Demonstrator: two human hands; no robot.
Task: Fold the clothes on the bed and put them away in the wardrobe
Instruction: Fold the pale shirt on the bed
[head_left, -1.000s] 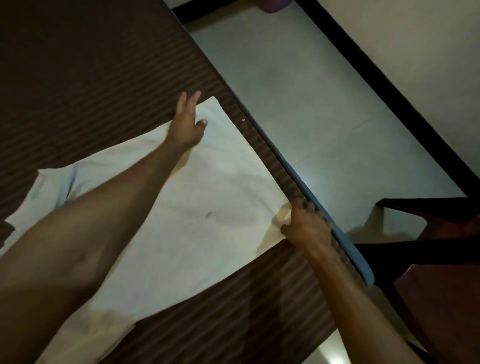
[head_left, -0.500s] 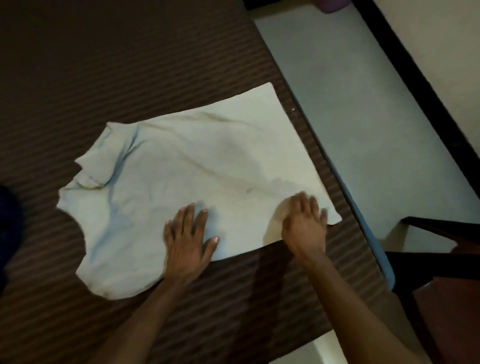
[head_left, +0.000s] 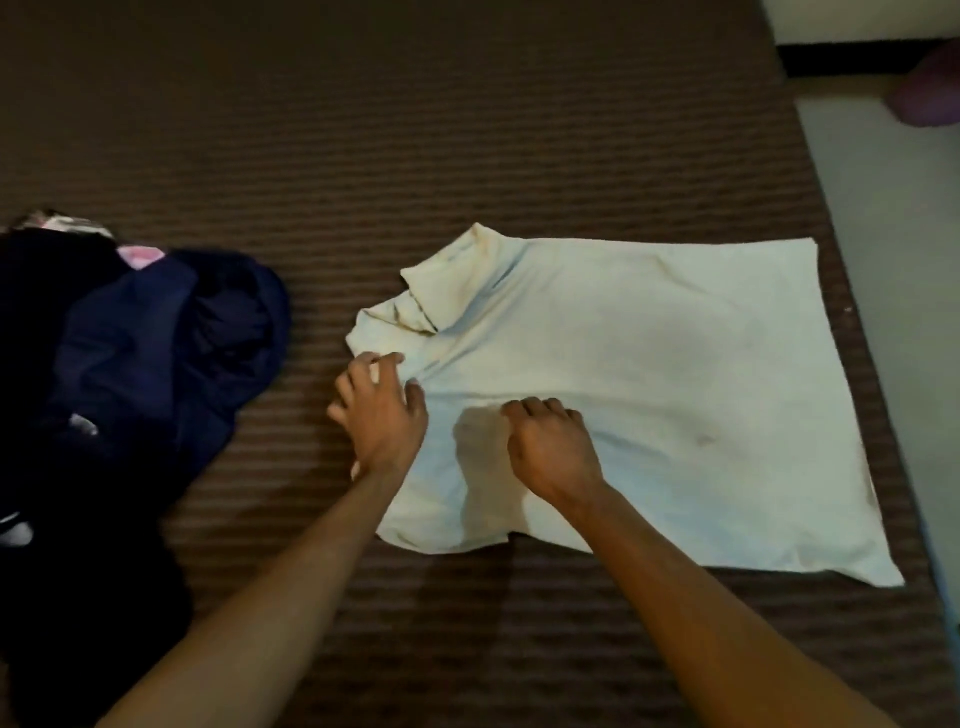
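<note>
The dark clothes pile (head_left: 130, 364) runs off the left edge; its far patterned piece is blurred.

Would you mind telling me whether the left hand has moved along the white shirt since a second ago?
Yes. The left hand went from the white shirt's far hem corner to its sleeve end.
</note>
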